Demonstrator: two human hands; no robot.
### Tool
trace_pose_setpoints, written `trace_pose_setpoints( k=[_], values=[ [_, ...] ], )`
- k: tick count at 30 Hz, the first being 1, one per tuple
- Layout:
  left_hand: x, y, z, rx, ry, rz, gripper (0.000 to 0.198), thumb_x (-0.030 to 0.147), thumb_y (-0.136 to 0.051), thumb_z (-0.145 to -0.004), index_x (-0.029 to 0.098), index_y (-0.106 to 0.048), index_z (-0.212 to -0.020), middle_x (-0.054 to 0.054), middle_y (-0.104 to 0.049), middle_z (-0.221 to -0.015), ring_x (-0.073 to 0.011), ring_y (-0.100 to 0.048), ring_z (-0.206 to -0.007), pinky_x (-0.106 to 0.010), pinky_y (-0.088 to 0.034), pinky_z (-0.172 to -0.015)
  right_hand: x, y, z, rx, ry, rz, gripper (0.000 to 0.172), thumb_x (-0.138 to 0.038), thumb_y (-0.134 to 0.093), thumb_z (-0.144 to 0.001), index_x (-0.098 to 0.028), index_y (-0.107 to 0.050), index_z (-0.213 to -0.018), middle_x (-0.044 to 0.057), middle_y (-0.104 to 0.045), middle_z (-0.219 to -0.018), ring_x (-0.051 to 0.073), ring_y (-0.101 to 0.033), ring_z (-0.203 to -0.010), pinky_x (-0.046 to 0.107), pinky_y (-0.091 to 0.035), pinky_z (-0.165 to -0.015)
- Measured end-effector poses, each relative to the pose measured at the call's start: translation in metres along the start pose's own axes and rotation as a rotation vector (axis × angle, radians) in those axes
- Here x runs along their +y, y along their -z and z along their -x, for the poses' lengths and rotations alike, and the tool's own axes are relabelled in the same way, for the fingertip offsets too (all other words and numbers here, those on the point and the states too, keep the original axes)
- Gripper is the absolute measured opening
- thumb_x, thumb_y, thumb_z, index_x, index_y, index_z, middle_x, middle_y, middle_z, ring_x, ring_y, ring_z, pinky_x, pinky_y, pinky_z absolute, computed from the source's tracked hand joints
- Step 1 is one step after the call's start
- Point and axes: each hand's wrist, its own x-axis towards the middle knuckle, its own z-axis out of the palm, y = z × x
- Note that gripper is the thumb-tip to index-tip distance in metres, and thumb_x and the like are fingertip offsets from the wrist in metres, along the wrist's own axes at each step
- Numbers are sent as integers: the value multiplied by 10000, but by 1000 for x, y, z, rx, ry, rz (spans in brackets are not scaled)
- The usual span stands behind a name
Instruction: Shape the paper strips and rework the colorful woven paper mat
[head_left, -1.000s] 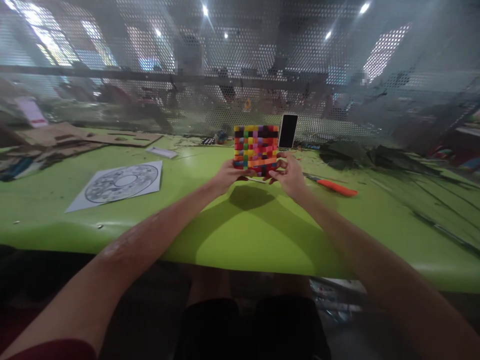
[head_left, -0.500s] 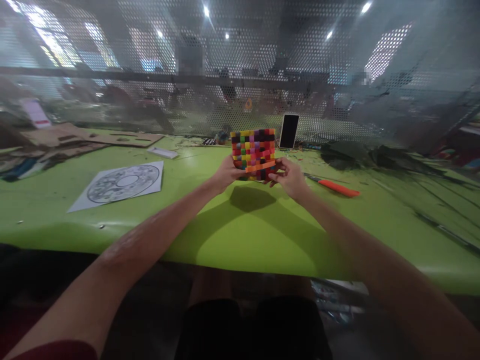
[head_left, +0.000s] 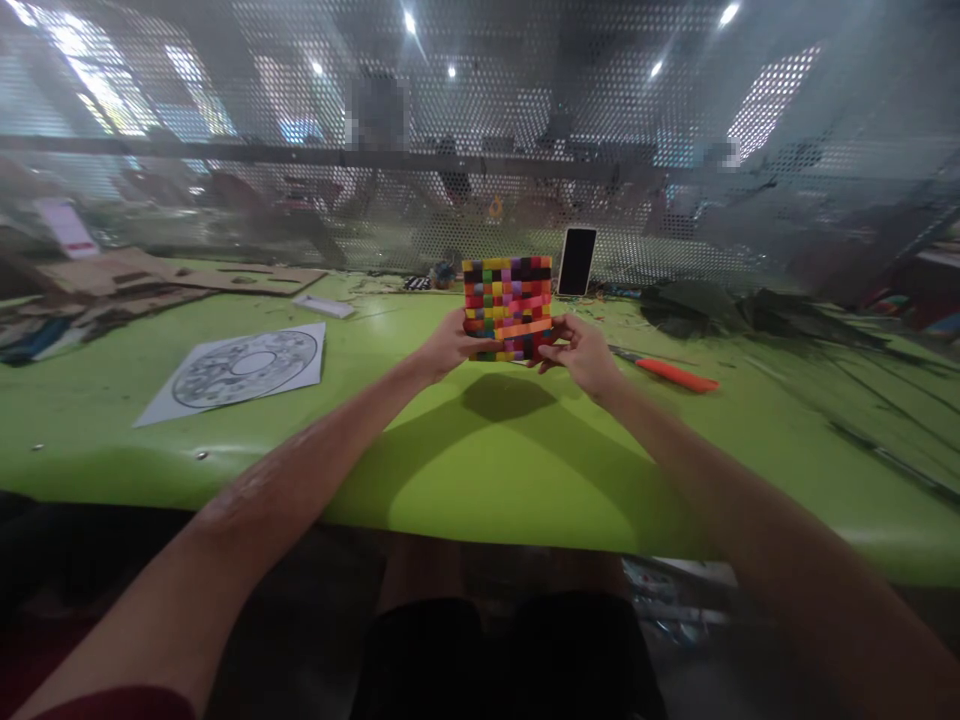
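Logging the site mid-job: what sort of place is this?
Probably a craft workshop: the left hand and right hand hold a multicoloured checkered piece above a green worktop, where cut cardboard and an orange-handled tool lie.

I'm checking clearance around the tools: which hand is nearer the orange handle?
The right hand: the orange handle lies to its right. The left hand is farther off, holding the left side of the woven piece.

You wear a short, dark red sleeve (head_left: 120,704) at eight o'clock and black shorts (head_left: 581,660) at six o'clock.
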Motion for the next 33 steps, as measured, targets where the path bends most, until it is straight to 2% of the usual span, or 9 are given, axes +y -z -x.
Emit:
trace_pose_setpoints(
  k=[4, 12, 17, 21, 26, 33],
  values=[
    [2, 1, 0, 1, 3, -31, 586, 245, -969, -556, 86, -712, -1057, -158, -773, -1087, -288, -744, -1009, -484, -581, -991, -2, -1, 2, -3, -1, 11, 289, -200, -812, -758, -186, -591, -944, 60, -689, -897, 201, -728, -672, 382, -659, -624],
    [4, 2, 2, 16, 13, -85, 592, 295, -989, -513, 117, -730, -1014, -137, -781, -1067, -290, -737, -1025, -468, -586, -986, 2, -1, 1, -19, 10, 20, 371, -310, -857, -723, -180, -601, -959, 70, -713, -889, 199, -724, -682, 375, -656, -630],
    [5, 2, 3, -16, 64, -61, 526, 257, -965, -571, 118, -709, -1008, -129, -783, -1032, -268, -739, -996, -421, -605, -946, 5, 0, -1, 7, -8, -7, 389, -333, -873, -701, -188, -607, -945, 42, -707, -830, 194, -715, -663, 365, -650, -624],
    [0, 6, 1, -62, 107, 7, 536, 213, -941, -615, 112, -671, -1067, -152, -762, -1094, -246, -743, -970, -393, -631, -876, 2, -2, 0, 12, -9, -15, 372, -323, -868, -708, -192, -611, -944, 42, -711, -841, 188, -709, -656, 367, -650, -621],
    [-5, 8, 1, -94, 40, 23, 537, 242, -928, -641, 105, -660, -1085, -163, -757, -1105, -255, -748, -944, -371, -647, -789, -2, -5, 4, 1, 2, -6, 366, -315, -861, -711, -187, -606, -940, 50, -720, -863, 181, -706, -652, 361, -648, -619],
    [5, 6, 4, -72, 41, -81, 485, 248, -938, -619, 102, -706, -1019, -141, -775, -1038, -231, -747, -890, -396, -635, -843, -7, -7, 6, -16, 4, -8, 366, -311, -867, -719, -184, -597, -933, 56, -722, -873, 177, -709, -649, 353, -648, -612]
  ],
)
